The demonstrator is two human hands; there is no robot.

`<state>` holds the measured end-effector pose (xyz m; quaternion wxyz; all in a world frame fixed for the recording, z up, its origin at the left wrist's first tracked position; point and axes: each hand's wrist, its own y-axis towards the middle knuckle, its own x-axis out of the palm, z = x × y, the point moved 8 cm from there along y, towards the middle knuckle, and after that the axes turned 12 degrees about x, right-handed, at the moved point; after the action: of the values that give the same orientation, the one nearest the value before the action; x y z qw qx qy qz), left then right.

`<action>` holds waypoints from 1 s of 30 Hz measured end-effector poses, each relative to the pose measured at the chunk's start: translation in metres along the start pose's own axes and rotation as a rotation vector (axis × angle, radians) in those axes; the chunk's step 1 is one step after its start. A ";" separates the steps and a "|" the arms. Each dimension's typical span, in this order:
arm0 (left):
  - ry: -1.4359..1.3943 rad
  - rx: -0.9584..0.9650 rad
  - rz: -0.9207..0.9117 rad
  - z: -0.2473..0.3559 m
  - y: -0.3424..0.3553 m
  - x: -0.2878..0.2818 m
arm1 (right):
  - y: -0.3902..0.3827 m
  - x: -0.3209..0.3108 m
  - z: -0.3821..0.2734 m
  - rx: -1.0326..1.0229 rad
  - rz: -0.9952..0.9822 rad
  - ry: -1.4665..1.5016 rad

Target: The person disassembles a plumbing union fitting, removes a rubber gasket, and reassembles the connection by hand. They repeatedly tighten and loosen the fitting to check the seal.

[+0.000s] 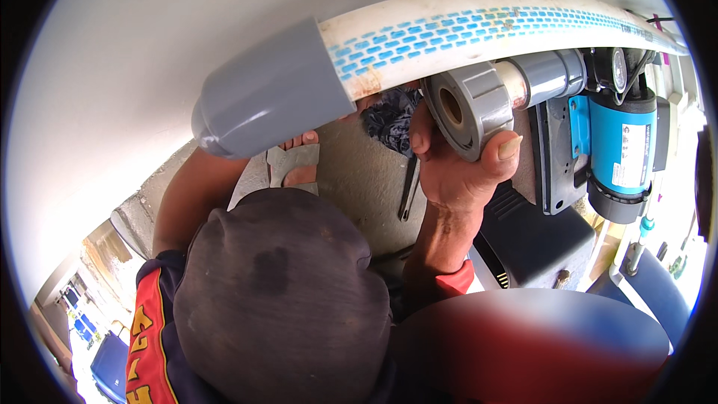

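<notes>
A grey union nut (479, 101) with ridged sides is gripped in my right hand (467, 164), thumb on one side and fingers on the other. Its round opening faces left, and a short pale pipe piece joins it to a grey coupling (552, 78). Just above runs a thick white pipe (464, 30) with blue dashes. A smooth grey end fitting (273, 90) covers that pipe's left end. My left forearm (196, 194) reaches up behind this fitting, which hides the hand and what its fingers do.
A blue, black-ended motor cylinder (624, 146) stands at right beside a black bracket (553, 157). Below it sits a black box (538, 236). A dark metal tool (409, 188) lies on the concrete floor (351, 172) near patterned dark cloth (393, 118). A pale wall (112, 82) bounds the left.
</notes>
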<state>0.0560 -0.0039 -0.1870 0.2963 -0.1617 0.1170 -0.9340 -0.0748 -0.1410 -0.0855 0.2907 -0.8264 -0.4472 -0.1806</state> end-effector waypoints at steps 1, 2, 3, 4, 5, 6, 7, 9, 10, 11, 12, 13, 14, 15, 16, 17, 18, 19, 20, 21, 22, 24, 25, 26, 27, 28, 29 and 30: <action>0.003 -0.010 0.002 -0.001 0.000 -0.001 | -0.001 0.002 0.002 -0.011 0.013 0.017; 0.011 -0.015 0.000 -0.002 0.000 -0.002 | -0.003 0.001 0.003 -0.006 0.036 0.034; 0.018 -0.023 -0.001 -0.003 0.000 -0.003 | -0.004 0.001 0.004 -0.013 0.048 0.036; 0.036 -0.027 -0.006 -0.003 0.000 -0.005 | -0.005 0.001 0.005 -0.004 0.062 0.041; 0.053 -0.045 -0.008 -0.004 -0.001 -0.007 | -0.007 0.000 0.006 0.006 0.081 0.050; 0.067 -0.062 -0.010 -0.005 -0.003 -0.009 | -0.006 -0.001 0.008 0.017 0.101 0.056; 0.089 -0.081 -0.008 -0.006 -0.005 -0.011 | -0.005 0.002 0.005 -0.047 0.107 -0.025; 0.133 -0.135 -0.007 -0.009 -0.012 -0.015 | -0.004 0.003 0.005 -0.063 0.053 0.093; 0.160 -0.171 0.000 -0.011 -0.017 -0.018 | -0.006 0.003 0.006 -0.066 0.056 0.153; 0.188 -0.204 0.007 -0.014 -0.022 -0.021 | -0.008 0.002 0.011 -0.010 0.065 0.236; 0.216 -0.238 0.005 -0.016 -0.025 -0.024 | -0.010 0.003 0.016 0.034 0.066 0.316; 0.240 -0.275 0.003 -0.020 -0.030 -0.027 | -0.013 0.006 0.019 0.034 0.087 0.345; 0.267 -0.309 0.002 -0.022 -0.034 -0.031 | -0.014 0.008 0.018 0.036 0.031 0.396; 0.295 -0.347 0.002 -0.025 -0.041 -0.036 | -0.015 0.008 0.021 0.071 0.032 0.398; 0.322 -0.386 -0.003 -0.028 -0.047 -0.039 | -0.014 0.009 0.021 0.070 0.015 0.410; 0.348 -0.423 -0.004 -0.029 -0.056 -0.043 | -0.014 0.008 0.021 0.081 0.003 0.403; 0.378 -0.461 -0.009 -0.027 -0.066 -0.046 | -0.015 0.007 0.020 0.092 -0.015 0.398; 0.421 -0.515 -0.018 -0.024 -0.076 -0.049 | -0.014 0.006 0.017 0.087 -0.047 0.375; 0.469 -0.580 -0.034 -0.017 -0.090 -0.051 | -0.009 0.007 0.013 0.075 -0.137 0.403; 0.522 -0.664 -0.055 -0.010 -0.105 -0.051 | -0.004 0.007 0.009 0.056 -0.236 0.412; 0.542 -0.724 -0.087 0.001 -0.120 -0.046 | -0.001 0.007 0.007 0.051 -0.322 0.416; 0.493 -0.747 -0.164 0.029 -0.140 -0.024 | 0.004 0.009 0.011 0.133 -0.461 0.542; 0.414 -0.667 -0.198 0.043 -0.137 -0.008 | 0.007 0.012 0.013 0.146 -0.525 0.579; 0.329 -0.590 -0.232 0.059 -0.133 0.011 | 0.009 0.017 0.015 0.161 -0.593 0.615; 0.248 -0.506 -0.256 0.074 -0.130 0.032 | 0.011 0.020 0.014 0.126 -0.616 0.646; 0.256 -0.373 -0.207 0.086 -0.121 0.050 | 0.015 0.022 0.012 0.085 -0.637 0.673; 0.261 -0.237 -0.158 0.093 -0.112 0.070 | 0.016 0.024 0.009 0.039 -0.650 0.695; 0.310 -0.109 -0.110 0.098 -0.099 0.085 | 0.016 0.024 0.011 0.054 -0.641 0.701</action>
<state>-0.0242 0.0126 -0.0464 0.2137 -0.0375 0.2027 -0.9549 -0.0477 -0.1255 -0.0852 0.3749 -0.5280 -0.5592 -0.5177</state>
